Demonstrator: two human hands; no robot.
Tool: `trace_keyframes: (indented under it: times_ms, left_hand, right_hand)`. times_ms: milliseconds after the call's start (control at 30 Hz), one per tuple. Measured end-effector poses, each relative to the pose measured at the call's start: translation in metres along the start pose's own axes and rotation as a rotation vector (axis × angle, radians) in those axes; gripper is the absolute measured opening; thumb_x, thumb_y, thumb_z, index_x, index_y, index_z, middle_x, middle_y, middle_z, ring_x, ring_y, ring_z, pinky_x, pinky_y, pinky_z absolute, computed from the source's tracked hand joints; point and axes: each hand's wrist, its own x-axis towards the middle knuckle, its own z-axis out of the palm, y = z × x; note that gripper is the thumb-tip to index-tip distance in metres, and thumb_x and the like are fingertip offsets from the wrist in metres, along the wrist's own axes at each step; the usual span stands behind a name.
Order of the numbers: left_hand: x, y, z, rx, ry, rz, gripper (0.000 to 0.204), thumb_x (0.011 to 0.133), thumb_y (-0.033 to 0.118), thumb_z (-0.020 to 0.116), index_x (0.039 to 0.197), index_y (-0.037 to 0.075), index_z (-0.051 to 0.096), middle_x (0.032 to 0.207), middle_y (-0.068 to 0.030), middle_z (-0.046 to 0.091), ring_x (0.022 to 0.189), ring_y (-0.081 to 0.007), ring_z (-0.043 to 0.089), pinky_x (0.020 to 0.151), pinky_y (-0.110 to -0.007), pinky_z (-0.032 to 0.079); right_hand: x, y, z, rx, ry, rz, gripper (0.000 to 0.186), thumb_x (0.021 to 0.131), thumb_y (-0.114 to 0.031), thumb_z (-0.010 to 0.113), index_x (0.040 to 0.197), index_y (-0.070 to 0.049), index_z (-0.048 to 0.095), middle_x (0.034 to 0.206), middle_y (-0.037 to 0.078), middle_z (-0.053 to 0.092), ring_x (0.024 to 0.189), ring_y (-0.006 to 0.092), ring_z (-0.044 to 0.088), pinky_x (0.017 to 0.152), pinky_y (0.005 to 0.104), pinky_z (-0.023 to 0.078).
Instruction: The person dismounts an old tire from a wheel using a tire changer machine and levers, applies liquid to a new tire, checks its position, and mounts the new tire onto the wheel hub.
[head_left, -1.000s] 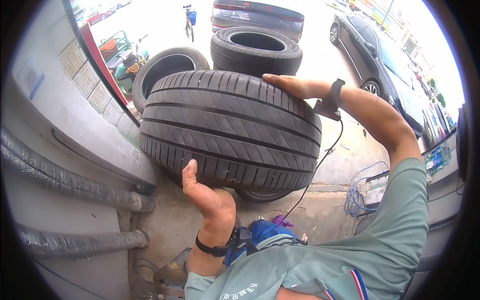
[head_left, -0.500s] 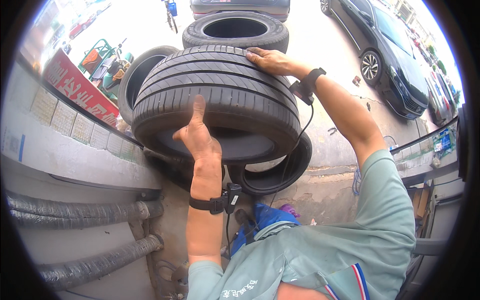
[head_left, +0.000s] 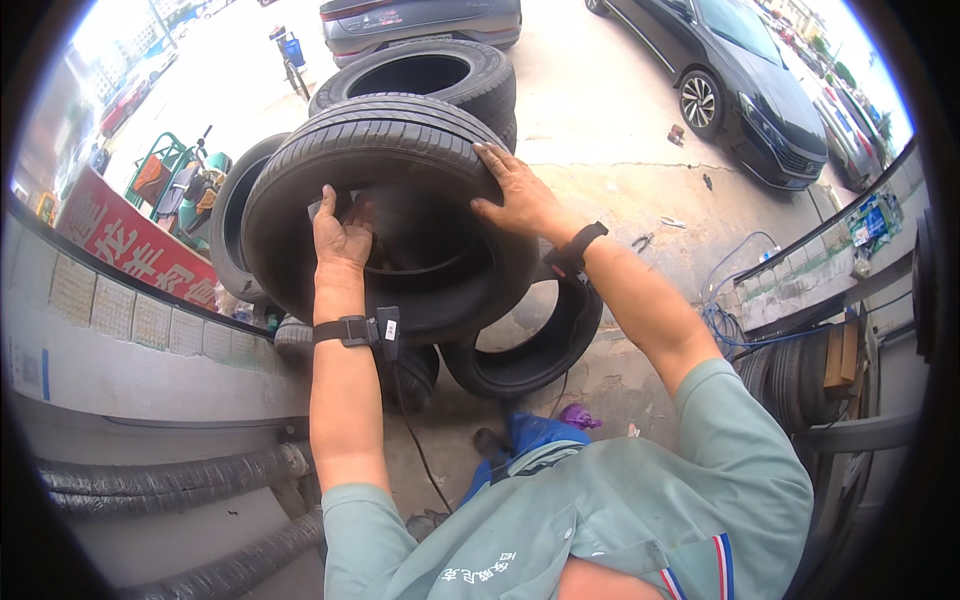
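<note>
Above a lower tire (head_left: 530, 374), the tilted black tire (head_left: 385, 137) is touched at its right sidewall by the spread right hand (head_left: 520, 197), while the left hand (head_left: 342, 238) is held loosely open, gripping nothing, at its opening.

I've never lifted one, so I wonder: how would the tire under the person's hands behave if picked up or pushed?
The tire probably feels heavy, given its broad tread and deep sidewall. It is likely fairly stiff, as its outline looks round rather than sagging. Stood on its tread and pushed, that round shape might well roll.
</note>
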Motion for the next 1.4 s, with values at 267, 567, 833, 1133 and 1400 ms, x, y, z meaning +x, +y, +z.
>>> trace_keyframes:
  times_ms: [267, 567, 833, 1133, 1400]
  left_hand:
    - [-0.041, -0.024, -0.203, 0.542, 0.178, -0.196, 0.079, 0.092, 0.041, 0.063, 0.146, -0.008, 0.033, 0.133, -0.0186, 0.054, 0.109, -0.0280, 0.061, 0.084, -0.033, 0.049]
    - [-0.133, -0.053, -0.411, 0.772, 0.542, -0.475, 0.077, 0.088, 0.037, 0.061, 0.146, -0.006, 0.035, 0.138, -0.0203, 0.053, 0.109, -0.0320, 0.063, 0.079, -0.037, 0.050]
    - [-0.107, -0.034, -0.325, 0.990, 0.290, -0.211, 0.048, 0.089, 0.028, 0.065, 0.127, 0.000, 0.056, 0.113, -0.0145, 0.065, 0.093, -0.0239, 0.067, 0.072, -0.032, 0.050]
    - [-0.103, -0.125, -0.243, 1.380, -0.176, -0.274, 0.031, 0.089, 0.024, 0.067, 0.112, 0.003, 0.062, 0.099, -0.0076, 0.066, 0.082, -0.0173, 0.065, 0.066, -0.028, 0.049]
    - [-0.215, -0.181, -0.418, 1.531, -0.088, -0.907, 0.051, 0.092, 0.034, 0.064, 0.124, -0.004, 0.055, 0.118, -0.0197, 0.061, 0.106, -0.0347, 0.064, 0.084, -0.044, 0.053]
  right_hand:
    - [-0.237, 0.063, 0.023, 0.185, -0.040, 0.451, 0.062, 0.088, -0.028, 0.066, 0.139, 0.001, 0.048, 0.140, 0.025, 0.053, 0.132, 0.0380, 0.049, 0.112, 0.0424, 0.038]
    - [-0.545, 0.074, -0.012, 0.025, -0.094, 1.180, 0.053, 0.084, -0.029, 0.068, 0.124, 0.006, 0.063, 0.120, 0.027, 0.066, 0.114, 0.0384, 0.064, 0.099, 0.0410, 0.049]
    - [-0.600, 0.059, -0.003, 0.064, -0.046, 1.196, 0.050, 0.086, -0.025, 0.067, 0.125, 0.007, 0.061, 0.117, 0.028, 0.067, 0.113, 0.0359, 0.066, 0.097, 0.0399, 0.051]
    - [-0.701, 0.041, -0.052, -0.042, 0.337, 1.436, 0.043, 0.090, -0.020, 0.065, 0.123, 0.008, 0.061, 0.109, 0.022, 0.072, 0.101, 0.0290, 0.071, 0.088, 0.0352, 0.055]
    - [-0.845, -0.002, -0.097, 0.332, 1.443, 1.813, 0.030, 0.096, -0.024, 0.057, 0.110, 0.001, 0.065, 0.095, 0.010, 0.072, 0.079, 0.0178, 0.070, 0.067, 0.0295, 0.054]
